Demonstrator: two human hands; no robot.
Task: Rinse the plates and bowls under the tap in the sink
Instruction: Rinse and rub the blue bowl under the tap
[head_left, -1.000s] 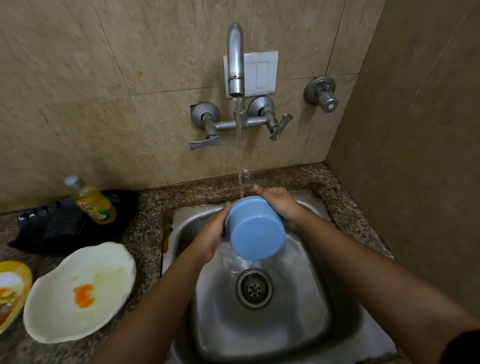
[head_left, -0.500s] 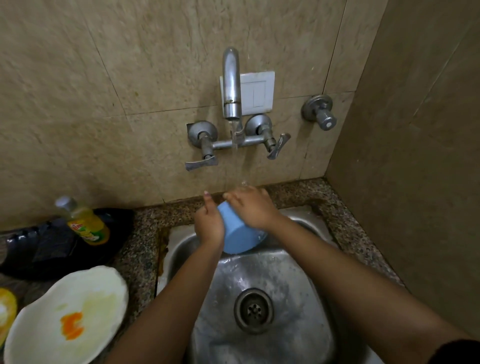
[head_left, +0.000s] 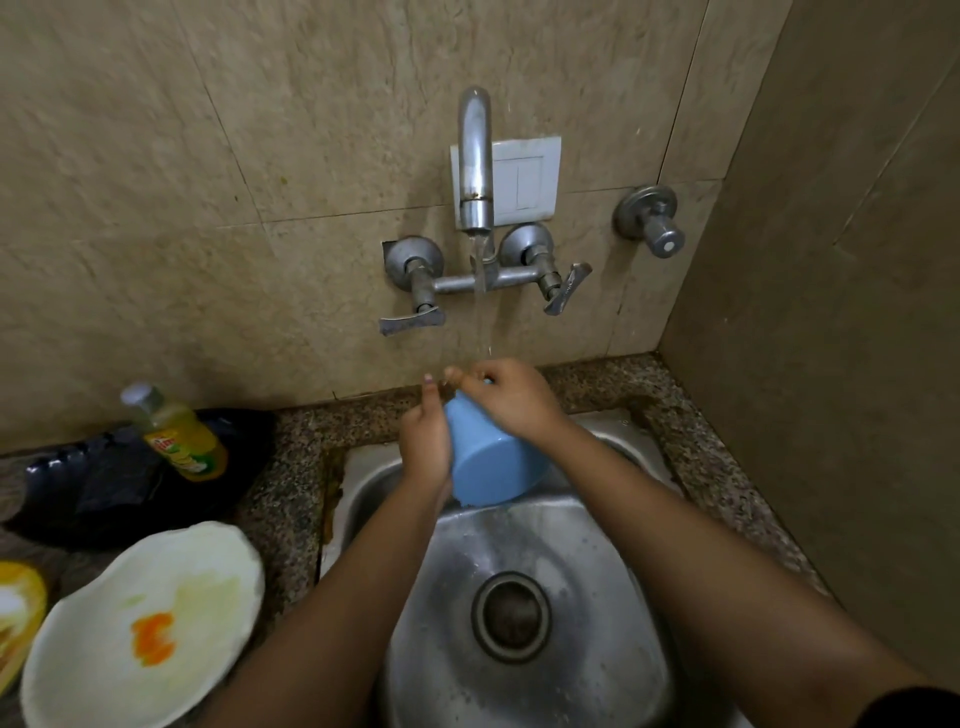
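Note:
A light blue bowl (head_left: 488, 467) is held tilted over the back of the steel sink (head_left: 613, 597), its base facing me. My left hand (head_left: 426, 447) grips its left side and my right hand (head_left: 511, 400) covers its top rim. Water runs from the tap (head_left: 475, 171) onto my right hand and the bowl's rim. The bowl's inside is hidden. A white plate (head_left: 145, 629) with an orange stain lies on the counter at the lower left. The edge of a yellow plate (head_left: 18, 613) shows at the far left.
A yellow dish soap bottle (head_left: 176, 434) stands on a black plastic bag (head_left: 104, 493) on the granite counter (head_left: 291, 467) left of the sink. Two lever handles flank the tap; a separate valve (head_left: 652, 221) sits to the right. A tiled wall closes the right side.
The bowl went up from mid-sink to the back of the sink under the stream, and my right hand moved onto its rim. The view tilted slightly.

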